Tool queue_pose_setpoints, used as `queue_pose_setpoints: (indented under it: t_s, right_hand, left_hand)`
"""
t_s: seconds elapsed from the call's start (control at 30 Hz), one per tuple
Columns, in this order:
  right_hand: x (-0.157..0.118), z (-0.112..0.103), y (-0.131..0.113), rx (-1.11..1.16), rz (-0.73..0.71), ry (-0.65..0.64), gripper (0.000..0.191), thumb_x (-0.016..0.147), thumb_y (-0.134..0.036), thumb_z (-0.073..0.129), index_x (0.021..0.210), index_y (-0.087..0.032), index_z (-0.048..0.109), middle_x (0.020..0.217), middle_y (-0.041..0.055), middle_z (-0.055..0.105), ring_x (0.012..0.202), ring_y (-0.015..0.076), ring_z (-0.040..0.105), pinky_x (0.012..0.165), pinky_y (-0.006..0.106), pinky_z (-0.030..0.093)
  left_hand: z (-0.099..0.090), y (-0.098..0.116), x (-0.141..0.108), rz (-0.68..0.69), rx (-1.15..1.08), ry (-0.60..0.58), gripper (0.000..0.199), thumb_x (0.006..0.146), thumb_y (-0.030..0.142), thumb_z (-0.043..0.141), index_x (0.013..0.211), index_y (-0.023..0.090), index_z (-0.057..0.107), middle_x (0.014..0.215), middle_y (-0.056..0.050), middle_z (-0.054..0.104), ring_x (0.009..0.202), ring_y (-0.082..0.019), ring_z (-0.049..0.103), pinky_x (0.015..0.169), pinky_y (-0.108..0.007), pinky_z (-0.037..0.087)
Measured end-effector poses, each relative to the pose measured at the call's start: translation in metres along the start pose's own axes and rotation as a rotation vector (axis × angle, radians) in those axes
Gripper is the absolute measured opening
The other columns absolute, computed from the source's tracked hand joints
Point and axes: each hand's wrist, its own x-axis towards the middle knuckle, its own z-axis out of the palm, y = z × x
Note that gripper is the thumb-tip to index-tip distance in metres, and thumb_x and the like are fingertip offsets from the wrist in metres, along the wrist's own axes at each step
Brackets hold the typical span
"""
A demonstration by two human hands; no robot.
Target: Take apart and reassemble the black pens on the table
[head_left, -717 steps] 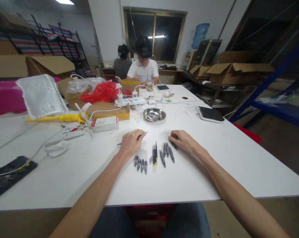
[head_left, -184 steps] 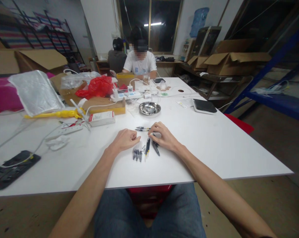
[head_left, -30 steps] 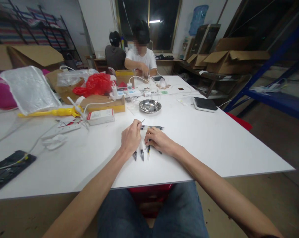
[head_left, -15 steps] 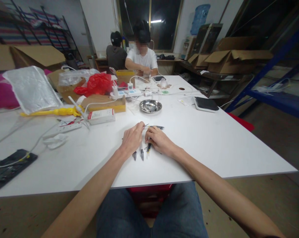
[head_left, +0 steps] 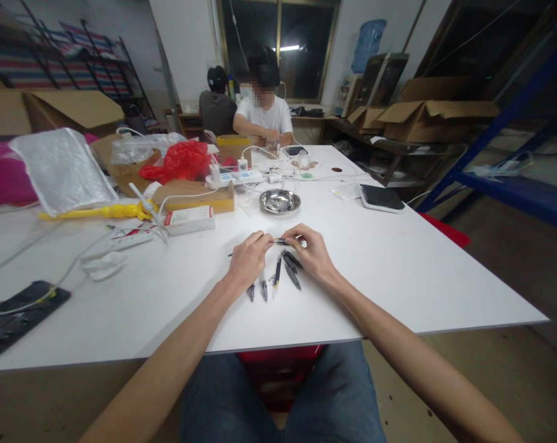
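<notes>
My left hand (head_left: 251, 253) is closed, its thumb and fingers pinching one end of a slim pen part (head_left: 279, 240) just above the white table. From the other side my right hand (head_left: 310, 247) closes its fingertips on or right at the same piece; its exact form is too small to tell. Below the hands lie two clear pen barrels with dark tips (head_left: 264, 289), partly under the left hand. Beside them is a dark pen piece with a yellow end (head_left: 277, 271). Several black pen pieces (head_left: 292, 275) rest near my right wrist.
Beyond my hands stands a round metal dish (head_left: 280, 201) with small dark pieces inside. To the left are a white box (head_left: 189, 219), a power strip (head_left: 237, 177), cables and a black tray (head_left: 24, 314). A black-topped device (head_left: 382, 199) lies right. A person (head_left: 264, 117) sits opposite.
My right hand has moved up and away from the dark pieces near the barrels, uncovering them. Its fingertips now meet the slim part at my left fingertips.
</notes>
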Motion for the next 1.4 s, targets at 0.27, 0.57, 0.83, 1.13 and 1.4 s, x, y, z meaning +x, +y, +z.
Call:
queue_pose_setpoints:
  t_s: [0.27, 0.57, 0.83, 1.13, 1.4]
  right_hand:
    - [-0.001, 0.003, -0.005, 0.065, 0.000, -0.003, 0.008, 0.087, -0.025, 0.066, 0.086, -0.017, 0.068, 0.081, 0.0016, 0.068, 0.073, 0.0152, 0.058, 0.072, 0.030, 0.044]
    - [-0.006, 0.010, -0.005, 0.174, 0.113, -0.103, 0.030, 0.086, -0.044, 0.070, 0.073, -0.018, 0.063, 0.070, 0.0002, 0.064, 0.066, 0.0144, 0.054, 0.066, 0.028, 0.043]
    - [0.001, -0.013, 0.000, 0.147, 0.107, -0.128, 0.039, 0.090, -0.051, 0.063, 0.072, -0.018, 0.070, 0.078, 0.0048, 0.067, 0.073, 0.0168, 0.058, 0.068, 0.029, 0.043]
    - [-0.026, -0.008, 0.009, -0.421, 0.151, -0.165, 0.015, 0.090, -0.030, 0.064, 0.082, -0.018, 0.063, 0.075, 0.0020, 0.063, 0.067, 0.0154, 0.052, 0.063, 0.027, 0.037]
    - [-0.023, -0.011, 0.004, -0.442, 0.174, -0.156, 0.009, 0.088, -0.023, 0.062, 0.082, -0.016, 0.065, 0.081, 0.0048, 0.067, 0.072, 0.0171, 0.056, 0.067, 0.029, 0.040]
  left_hand:
    - [-0.004, 0.000, 0.000, 0.079, -0.116, 0.016, 0.024, 0.104, 0.027, 0.042, 0.109, 0.024, 0.065, 0.102, -0.003, 0.064, 0.103, -0.018, 0.061, 0.085, -0.029, 0.047]
    - [0.004, -0.007, -0.002, 0.119, -0.140, -0.027, 0.021, 0.100, 0.036, 0.054, 0.112, 0.025, 0.067, 0.109, -0.002, 0.074, 0.098, -0.017, 0.069, 0.085, -0.027, 0.050]
    - [0.009, -0.009, -0.003, 0.076, -0.005, 0.015, 0.029, 0.103, 0.040, 0.047, 0.106, 0.026, 0.072, 0.099, -0.001, 0.078, 0.087, -0.017, 0.073, 0.076, -0.026, 0.048]
    - [-0.001, -0.006, -0.002, 0.009, -0.053, -0.002, 0.026, 0.104, 0.038, 0.042, 0.110, 0.027, 0.065, 0.105, 0.002, 0.076, 0.092, -0.016, 0.071, 0.080, -0.026, 0.047]
    - [-0.007, -0.006, 0.001, 0.028, -0.015, -0.081, 0.022, 0.103, 0.032, 0.042, 0.101, 0.025, 0.064, 0.104, -0.001, 0.070, 0.092, -0.018, 0.067, 0.073, -0.029, 0.044]
